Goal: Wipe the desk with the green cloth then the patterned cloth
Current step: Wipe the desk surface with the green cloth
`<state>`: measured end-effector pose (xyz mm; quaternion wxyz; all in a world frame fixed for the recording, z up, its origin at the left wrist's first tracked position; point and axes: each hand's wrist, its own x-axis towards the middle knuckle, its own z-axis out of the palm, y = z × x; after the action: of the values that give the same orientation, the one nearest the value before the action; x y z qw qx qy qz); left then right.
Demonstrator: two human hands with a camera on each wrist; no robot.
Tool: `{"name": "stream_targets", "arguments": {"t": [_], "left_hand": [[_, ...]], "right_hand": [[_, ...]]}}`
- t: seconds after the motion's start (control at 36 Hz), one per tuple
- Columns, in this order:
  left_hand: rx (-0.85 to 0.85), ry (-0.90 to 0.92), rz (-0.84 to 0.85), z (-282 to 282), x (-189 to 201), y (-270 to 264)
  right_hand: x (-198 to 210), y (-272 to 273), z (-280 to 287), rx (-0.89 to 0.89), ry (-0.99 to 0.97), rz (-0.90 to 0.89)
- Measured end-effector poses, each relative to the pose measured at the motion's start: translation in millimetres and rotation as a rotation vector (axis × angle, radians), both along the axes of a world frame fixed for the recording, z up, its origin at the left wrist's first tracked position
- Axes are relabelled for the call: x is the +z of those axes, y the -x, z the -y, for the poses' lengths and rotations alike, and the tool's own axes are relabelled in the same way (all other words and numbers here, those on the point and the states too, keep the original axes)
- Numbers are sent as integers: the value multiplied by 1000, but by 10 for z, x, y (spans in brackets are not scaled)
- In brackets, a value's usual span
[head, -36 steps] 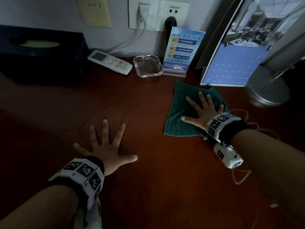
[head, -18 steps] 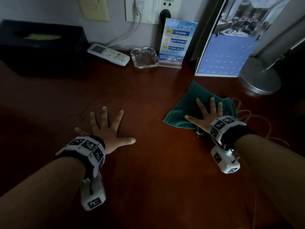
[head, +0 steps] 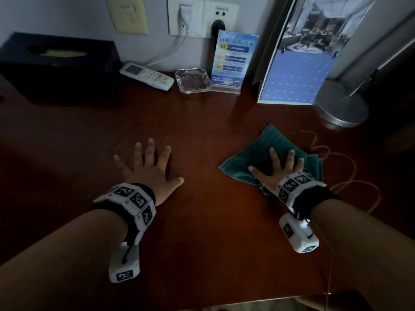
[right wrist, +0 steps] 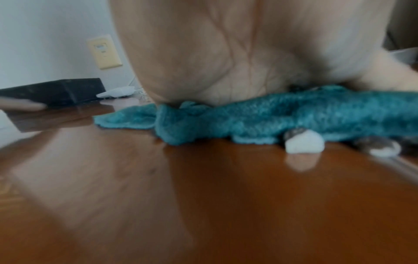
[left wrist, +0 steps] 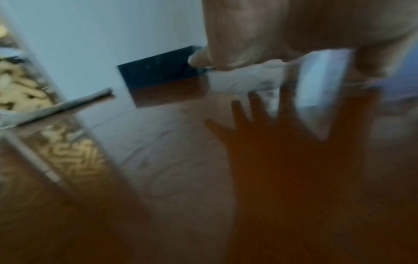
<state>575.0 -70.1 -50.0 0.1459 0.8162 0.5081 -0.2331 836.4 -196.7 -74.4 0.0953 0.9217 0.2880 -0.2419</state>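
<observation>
The right hand (head: 278,173) lies flat, fingers straight and spread, pressing the green cloth (head: 258,153) against the surface (head: 202,232). The left hand (head: 149,169) rests flat, fingers spread, on bare wood well apart from the cloth.

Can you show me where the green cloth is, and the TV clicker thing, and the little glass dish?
green cloth (head: 258,153): head view, on the bare fabric ahead of the fingers.
remote control (head: 147,75): head view, on its white middle.
glass dish (head: 192,81): head view, on its clear hollow centre.
</observation>
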Motion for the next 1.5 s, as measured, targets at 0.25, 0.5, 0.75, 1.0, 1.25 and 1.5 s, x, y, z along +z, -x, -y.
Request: {"name": "stream_targets", "arguments": {"t": [0.25,0.5,0.75,1.0,1.25,1.5], "left_hand": [[-143,124,110,591,-10,-518],[-154,176,65,758,-208,-585],[-157,214,34,725,-204,-594],[-157,214,21,725,-194,-603],[-159,233,8,710,-183,-611],[-156,238,-16,716,-159,-622]], "right_hand": [[248,67,165,-4,1,24],[27,-115,114,203,-98,-8],[-78,-186,55,163,-12,-98],[-59,29,323,60,0,-135],[3,297,671,18,-2,-166],[186,519,999,42,42,-205]]}}
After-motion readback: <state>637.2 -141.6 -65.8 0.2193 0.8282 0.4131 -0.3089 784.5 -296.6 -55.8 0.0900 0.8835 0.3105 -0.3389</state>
